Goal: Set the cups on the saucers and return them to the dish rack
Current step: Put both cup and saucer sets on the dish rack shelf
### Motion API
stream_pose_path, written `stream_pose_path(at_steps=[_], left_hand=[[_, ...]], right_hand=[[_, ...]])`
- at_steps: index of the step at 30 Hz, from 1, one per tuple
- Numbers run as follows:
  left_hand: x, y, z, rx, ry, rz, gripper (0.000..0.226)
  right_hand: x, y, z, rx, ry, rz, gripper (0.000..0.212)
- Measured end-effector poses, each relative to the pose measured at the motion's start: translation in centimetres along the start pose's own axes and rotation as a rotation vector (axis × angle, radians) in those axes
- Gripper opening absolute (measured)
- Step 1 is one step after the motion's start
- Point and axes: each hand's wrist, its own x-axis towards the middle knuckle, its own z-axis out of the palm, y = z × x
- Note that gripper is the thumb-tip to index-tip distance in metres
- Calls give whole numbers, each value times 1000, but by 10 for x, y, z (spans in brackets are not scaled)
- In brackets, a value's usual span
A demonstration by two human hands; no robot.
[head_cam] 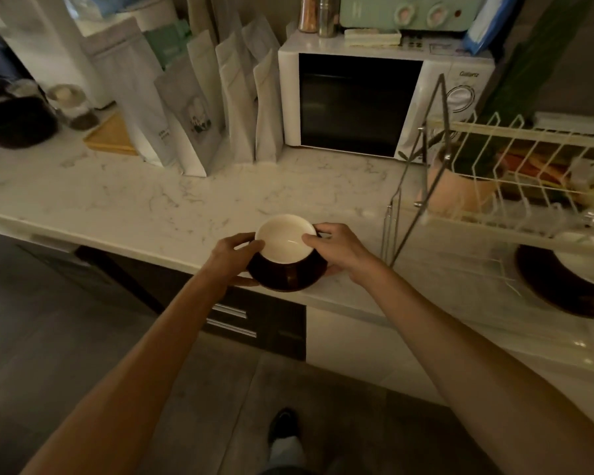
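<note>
A cup (285,236), white inside and dark brown outside, stands on a dark brown saucer (288,277) at the front edge of the marble counter. My left hand (235,253) grips the saucer's left side with the thumb against the cup. My right hand (336,246) holds the right side, its thumb on the cup's rim. A second dark saucer (559,293) carrying a white cup (587,265) sits on the lower level of the wire dish rack (487,217) at the right.
A white microwave (374,104) stands at the back of the marble counter (151,200), with several upright paper pouches (199,125) to its left. The rack's upper shelf holds a pink pot (460,190) and other items. Dark drawers (254,320) lie below the counter edge.
</note>
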Motion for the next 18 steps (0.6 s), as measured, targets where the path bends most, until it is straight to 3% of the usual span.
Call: stream_pose_path(at_steps=[6,18], left_hand=[[-42,-12,20,-40,85,-52,38],[-102,-25,44,-9,34,-32,42]], right_hand=[[-37,14,-7,-24,-52,0,36],[-98,35,-25,22,-47,-2,33]])
